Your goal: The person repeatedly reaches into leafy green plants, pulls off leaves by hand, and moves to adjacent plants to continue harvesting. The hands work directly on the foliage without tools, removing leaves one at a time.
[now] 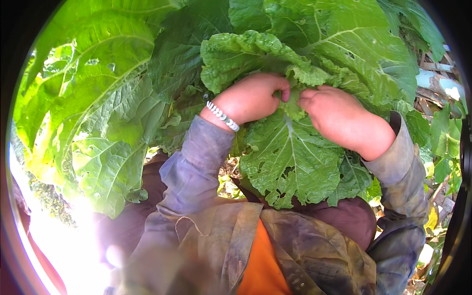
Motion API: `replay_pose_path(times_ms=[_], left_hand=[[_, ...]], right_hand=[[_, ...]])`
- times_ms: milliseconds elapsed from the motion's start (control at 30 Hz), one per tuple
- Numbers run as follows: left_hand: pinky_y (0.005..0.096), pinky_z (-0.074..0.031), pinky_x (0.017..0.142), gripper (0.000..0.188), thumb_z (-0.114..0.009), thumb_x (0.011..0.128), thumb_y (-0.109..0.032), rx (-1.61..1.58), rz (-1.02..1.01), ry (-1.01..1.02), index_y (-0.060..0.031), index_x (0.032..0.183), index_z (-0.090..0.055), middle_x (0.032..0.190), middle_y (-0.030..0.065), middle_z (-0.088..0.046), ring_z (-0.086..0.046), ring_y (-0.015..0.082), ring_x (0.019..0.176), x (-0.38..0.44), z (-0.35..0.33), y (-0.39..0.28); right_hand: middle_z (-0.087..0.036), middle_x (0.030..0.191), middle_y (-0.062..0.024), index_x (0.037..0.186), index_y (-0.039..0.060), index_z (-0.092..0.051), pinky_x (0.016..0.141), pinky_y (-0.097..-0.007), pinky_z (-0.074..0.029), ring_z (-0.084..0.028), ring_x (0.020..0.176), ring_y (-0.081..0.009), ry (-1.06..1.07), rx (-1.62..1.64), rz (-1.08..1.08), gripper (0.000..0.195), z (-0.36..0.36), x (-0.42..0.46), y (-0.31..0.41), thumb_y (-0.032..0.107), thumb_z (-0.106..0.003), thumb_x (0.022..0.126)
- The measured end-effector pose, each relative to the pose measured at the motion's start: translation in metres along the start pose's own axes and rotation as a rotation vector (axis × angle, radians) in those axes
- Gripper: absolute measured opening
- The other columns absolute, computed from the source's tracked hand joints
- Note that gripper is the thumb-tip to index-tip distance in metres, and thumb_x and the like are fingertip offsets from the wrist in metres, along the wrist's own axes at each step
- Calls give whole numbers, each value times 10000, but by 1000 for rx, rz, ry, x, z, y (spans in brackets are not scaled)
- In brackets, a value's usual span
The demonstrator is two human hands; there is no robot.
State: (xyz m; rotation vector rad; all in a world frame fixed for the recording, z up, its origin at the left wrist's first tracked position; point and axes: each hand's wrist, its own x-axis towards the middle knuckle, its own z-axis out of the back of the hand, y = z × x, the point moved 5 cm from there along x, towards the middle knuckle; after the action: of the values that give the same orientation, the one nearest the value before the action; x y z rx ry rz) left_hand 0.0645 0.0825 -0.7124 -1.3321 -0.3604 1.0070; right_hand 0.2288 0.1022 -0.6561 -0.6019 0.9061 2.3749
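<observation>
Both hands reach into the heart of a large leafy green plant, like a mustard or cabbage. My left hand [256, 96], with a beaded bracelet [222, 116] at the wrist, bends its fingers down beside the small crinkled inner leaves [294, 105]; some fingertips are hidden. Just right of it, my right hand [332, 110] has its bent fingers against the same inner leaves; whether it grips one cannot be told. A curled leaf [243, 55] arches above my left hand. Below both hands a broad leaf [291, 158] full of small holes spreads toward my lap.
Large holed leaves [114, 81] fill the left side, and another broad leaf [343, 40] rises at the upper right. Dry stalks and litter [437, 84] lie on the right. My knee [343, 221] is under the lower leaves. Strong glare covers the lower left.
</observation>
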Motion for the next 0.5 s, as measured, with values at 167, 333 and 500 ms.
replay_pose_path(times_ms=[167, 333, 500], left_hand=[[395, -521, 891, 364, -589, 849, -35, -29, 65, 244, -48, 1203, -674, 1104, 189, -706, -670, 323, 992, -8, 2, -29], [298, -524, 912, 346, -612, 969, -22, -292, 60, 185, -11, 1314, -645, 1166, 99, -727, -669, 166, 1038, -15, 50, -84], [243, -488, 894, 344, -679, 983, -60, -180, -42, -395, -47, 1326, -648, 1158, 41, -695, -606, 85, 1026, -38, 119, -131]], right_hand=[[-665, 1013, -147, 1050, 12, -678, 871, -454, -529, -628, 969, -362, 44, 76, -24, 226, 23, -31, 21, 54, -621, 836], [-680, 1062, -159, 1224, 16, -679, 862, -452, -528, -641, 985, -372, -3, 326, 75, 350, 83, -79, 45, 85, -650, 883], [-683, 1083, -194, 1298, -6, -642, 842, -452, -524, -643, 964, -385, -481, 315, -59, 392, 117, -101, 44, 56, -630, 911]])
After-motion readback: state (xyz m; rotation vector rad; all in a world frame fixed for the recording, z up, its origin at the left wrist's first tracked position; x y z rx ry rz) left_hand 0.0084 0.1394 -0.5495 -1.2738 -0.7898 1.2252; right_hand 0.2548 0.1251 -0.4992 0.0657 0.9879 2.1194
